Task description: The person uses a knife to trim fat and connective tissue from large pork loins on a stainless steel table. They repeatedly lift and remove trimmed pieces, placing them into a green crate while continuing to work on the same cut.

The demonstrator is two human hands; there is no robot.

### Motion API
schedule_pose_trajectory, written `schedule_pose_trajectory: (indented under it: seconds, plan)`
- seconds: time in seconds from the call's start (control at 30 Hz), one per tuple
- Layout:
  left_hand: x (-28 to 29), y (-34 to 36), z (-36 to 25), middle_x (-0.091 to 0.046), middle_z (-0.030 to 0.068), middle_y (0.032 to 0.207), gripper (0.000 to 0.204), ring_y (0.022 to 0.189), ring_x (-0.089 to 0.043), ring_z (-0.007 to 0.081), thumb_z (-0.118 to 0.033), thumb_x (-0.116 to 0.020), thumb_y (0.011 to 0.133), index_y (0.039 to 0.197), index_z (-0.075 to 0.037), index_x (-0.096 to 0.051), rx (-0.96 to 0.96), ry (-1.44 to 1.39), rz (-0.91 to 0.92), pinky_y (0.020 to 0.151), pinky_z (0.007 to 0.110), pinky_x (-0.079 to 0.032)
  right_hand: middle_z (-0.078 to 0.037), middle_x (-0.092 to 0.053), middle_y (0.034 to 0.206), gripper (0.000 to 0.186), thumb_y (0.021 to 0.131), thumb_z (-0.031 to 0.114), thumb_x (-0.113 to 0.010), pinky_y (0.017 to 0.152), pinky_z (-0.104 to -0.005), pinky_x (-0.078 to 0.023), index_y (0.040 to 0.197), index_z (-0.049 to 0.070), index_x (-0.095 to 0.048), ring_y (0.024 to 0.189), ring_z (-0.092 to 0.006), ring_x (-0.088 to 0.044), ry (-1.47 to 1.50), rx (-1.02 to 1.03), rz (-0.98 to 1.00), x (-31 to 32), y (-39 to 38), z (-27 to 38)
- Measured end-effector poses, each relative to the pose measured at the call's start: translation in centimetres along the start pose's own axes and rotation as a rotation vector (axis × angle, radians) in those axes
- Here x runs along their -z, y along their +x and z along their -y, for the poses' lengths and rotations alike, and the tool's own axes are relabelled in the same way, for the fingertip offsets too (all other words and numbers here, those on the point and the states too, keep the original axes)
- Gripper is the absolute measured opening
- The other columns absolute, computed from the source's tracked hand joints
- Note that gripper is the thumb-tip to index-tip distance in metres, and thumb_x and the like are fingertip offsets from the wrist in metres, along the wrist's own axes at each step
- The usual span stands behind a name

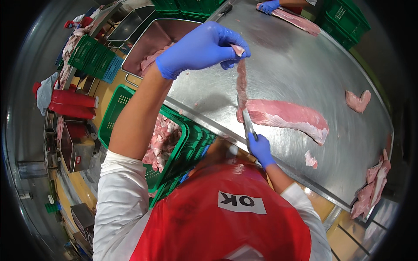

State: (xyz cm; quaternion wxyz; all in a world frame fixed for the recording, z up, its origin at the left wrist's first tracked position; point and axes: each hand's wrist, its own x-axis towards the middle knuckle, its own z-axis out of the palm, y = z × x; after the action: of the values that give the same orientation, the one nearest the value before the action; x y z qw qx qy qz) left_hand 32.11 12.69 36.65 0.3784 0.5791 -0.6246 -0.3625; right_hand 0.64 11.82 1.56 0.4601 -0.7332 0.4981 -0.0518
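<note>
My left hand (pixel 204 48), in a blue glove, is raised over the steel table, fingers closed on the upper end of a thin strip of meat (pixel 241 82). The strip hangs down to the near left end of a long pink loin (pixel 287 115), which lies flat with a white fatty edge facing me. My right hand (pixel 260 148), also gloved, grips the handle of a knife (pixel 247 121). Its blade points away from me and touches the meat where the strip meets the loin's end. The tip is partly hidden by the strip.
Left of the table, a green crate (pixel 115 104) holds meat trimmings; beyond it stands a steel tub (pixel 130 65) with meat. Small pieces (pixel 358 101) and a larger cut (pixel 372 185) lie to the right. Across the table, a co-worker's gloved hand (pixel 268 6) rests on another loin (pixel 296 21).
</note>
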Motion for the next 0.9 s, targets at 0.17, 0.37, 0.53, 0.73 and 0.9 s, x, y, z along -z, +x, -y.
schedule_pose_trajectory:
  seconds: [0.17, 0.37, 0.53, 0.73, 0.9]
  plan:
    - [4.2, -2.1, -3.9, -0.075, 0.0071, 0.102, 0.027, 0.082, -0.067, 0.0101, -0.014, -0.068, 0.104, 0.122, 0.004, -0.073, -0.101, -0.044, -0.136, 0.078, 0.026, -0.057, -0.030, -0.073, 0.086, 0.064, 0.098, 0.058, -0.061, 0.084, -0.0521, -0.056, 0.097, -0.004, -0.077, 0.088, -0.0467, -0.073, -0.028, 0.181, 0.120, -4.4, 8.9, 6.7]
    - [10.9, -10.7, -11.4, -0.079, 0.0104, 0.093, 0.021, 0.070, -0.071, 0.0111, -0.010, -0.077, 0.097, 0.112, 0.004, -0.078, -0.150, 0.184, -0.383, 0.064, 0.023, -0.060, 0.000, -0.054, 0.061, 0.041, 0.102, 0.042, -0.068, 0.044, -0.0312, -0.035, 0.087, 0.003, -0.068, 0.046, -0.0101, -0.048, 0.328, 0.150, 0.224, -2.4, 6.6, 5.6]
    - [16.1, -28.3, -15.5, -0.074, 0.0078, 0.106, 0.033, 0.090, -0.067, 0.0114, -0.014, -0.063, 0.105, 0.131, 0.005, -0.069, -0.123, 0.603, -0.942, 0.081, 0.027, -0.054, -0.001, -0.055, 0.059, 0.038, 0.105, 0.043, -0.066, 0.040, -0.0279, -0.034, 0.093, 0.007, -0.065, 0.042, -0.0098, -0.047, 0.392, -0.111, 0.255, 2.3, 2.6, 2.0]
    - [11.5, -36.1, -14.0, -0.070, 0.0051, 0.095, 0.029, 0.080, -0.060, 0.0115, -0.017, -0.065, 0.105, 0.123, 0.003, -0.074, 0.033, 0.569, -1.163, 0.075, 0.029, -0.048, -0.001, -0.055, 0.060, 0.041, 0.106, 0.044, -0.065, 0.040, -0.0282, -0.035, 0.093, 0.006, -0.064, 0.042, -0.0106, -0.048, 0.492, -0.288, 0.049, 7.8, 0.4, -2.9]
    - [6.1, -41.9, 4.0, -0.068, -0.0006, 0.084, 0.024, 0.073, -0.059, 0.0097, -0.013, -0.071, 0.100, 0.120, -0.001, -0.074, 0.593, 0.504, -0.904, 0.068, 0.030, -0.049, -0.002, -0.057, 0.066, 0.037, 0.105, 0.041, -0.068, 0.043, -0.0290, -0.040, 0.090, 0.007, -0.064, 0.046, -0.0112, -0.050, 0.495, -0.252, -0.073, 8.9, -1.9, -6.5]
